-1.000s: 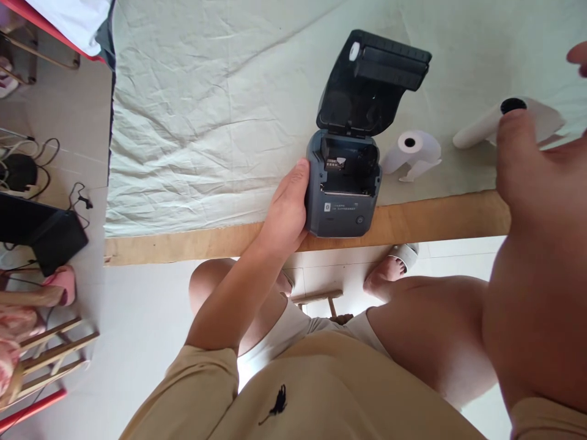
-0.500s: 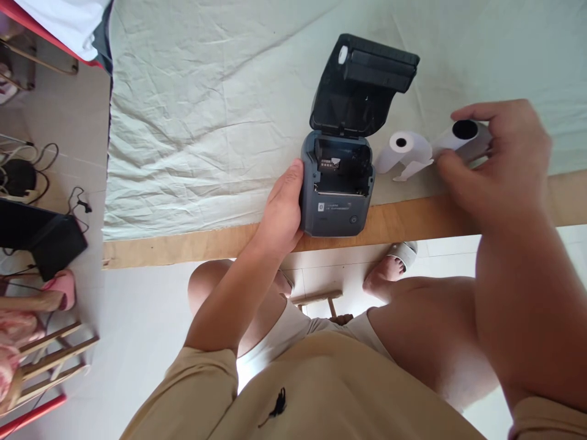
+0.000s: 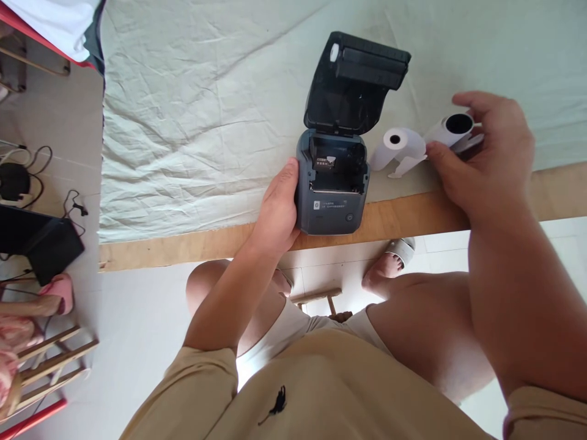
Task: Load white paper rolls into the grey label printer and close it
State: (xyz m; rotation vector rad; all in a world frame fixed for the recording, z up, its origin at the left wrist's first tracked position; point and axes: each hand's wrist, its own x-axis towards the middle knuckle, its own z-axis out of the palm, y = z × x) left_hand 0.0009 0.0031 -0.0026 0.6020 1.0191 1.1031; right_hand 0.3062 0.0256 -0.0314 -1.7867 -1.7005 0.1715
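A small dark grey label printer [image 3: 331,205] stands at the near edge of the table with its black lid [image 3: 353,85] swung up and its paper bay bare. My left hand [image 3: 277,211] grips the printer's left side. Just right of the printer lies a white paper roll [image 3: 400,146] with a loose tab of paper. My right hand [image 3: 488,156] is closed around a second white roll [image 3: 452,129] with a wide dark core, thumb at its near end and fingers curled over the far side.
A wrinkled pale green cloth [image 3: 206,110] covers the table; a bare wooden strip [image 3: 192,241] runs along its near edge. On the floor at left are a black device [image 3: 41,241], cables and a wooden rack [image 3: 50,360]. My knees and a sandalled foot [image 3: 397,256] sit under the table.
My right hand came down from the right edge of the view and closed round the wide-core roll, drawing it slightly toward the printer. My left hand stays on the printer.
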